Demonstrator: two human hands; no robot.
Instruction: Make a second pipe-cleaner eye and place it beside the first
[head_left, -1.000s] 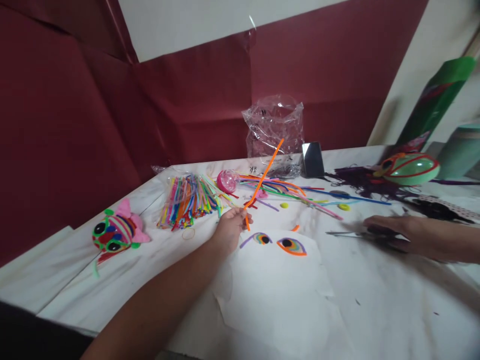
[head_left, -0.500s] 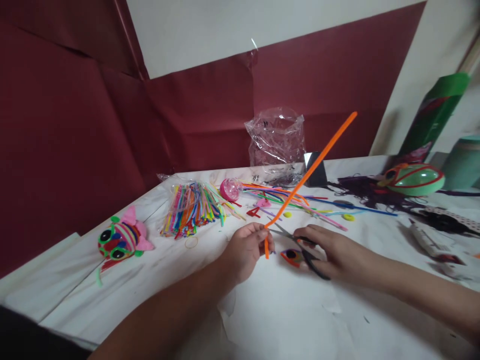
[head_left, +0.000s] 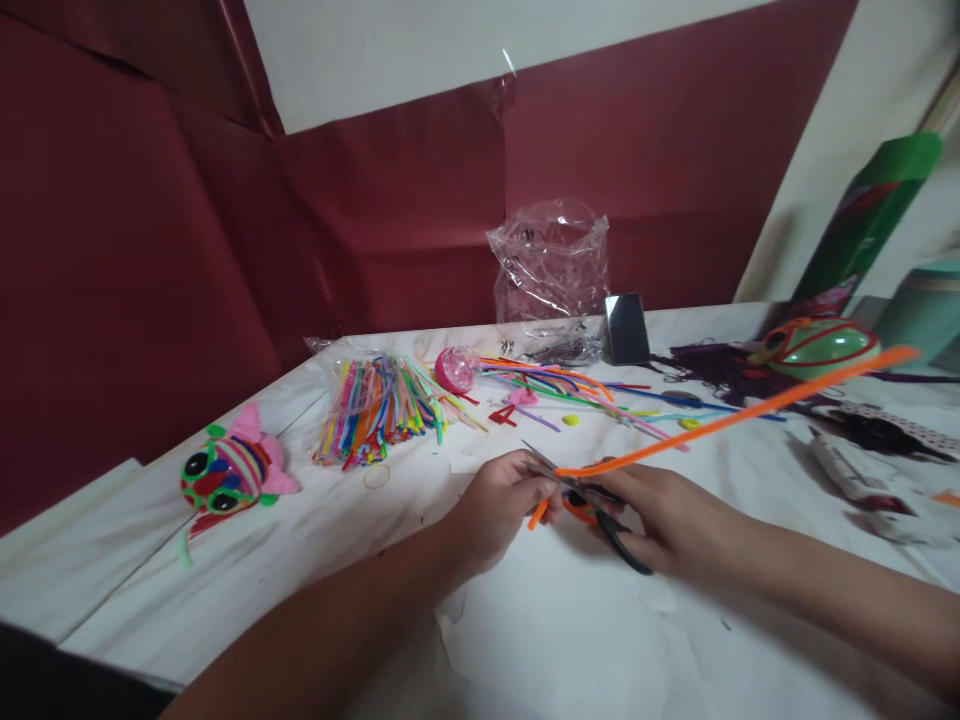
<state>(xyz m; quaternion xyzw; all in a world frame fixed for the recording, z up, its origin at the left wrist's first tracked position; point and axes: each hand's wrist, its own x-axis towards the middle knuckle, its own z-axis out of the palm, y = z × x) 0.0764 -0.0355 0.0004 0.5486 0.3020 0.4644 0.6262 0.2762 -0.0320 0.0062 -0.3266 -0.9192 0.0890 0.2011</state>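
Note:
My left hand [head_left: 491, 505] pinches the lower end of a long orange pipe cleaner [head_left: 739, 410], which slants low to the right across the table. My right hand [head_left: 664, 515] grips black-handled scissors [head_left: 589, 495], whose blades point left and meet the pipe cleaner near my left fingers. Both hands hover over a white sheet [head_left: 570, 630] on the table; the craft eyes on it are mostly hidden beneath them.
A bundle of coloured pipe cleaners [head_left: 379, 405] lies left of centre, with loose ones [head_left: 570, 385] behind my hands. A striped craft fish [head_left: 225, 470] sits at the left. A clear plastic bag [head_left: 547, 260], a phone [head_left: 626, 327], a green mask [head_left: 821, 345] and a glue gun [head_left: 855, 470] lie further back and right.
My right hand came in from the right with the scissors and met my left hand. The orange pipe cleaner swung down from upright to nearly level, pointing right.

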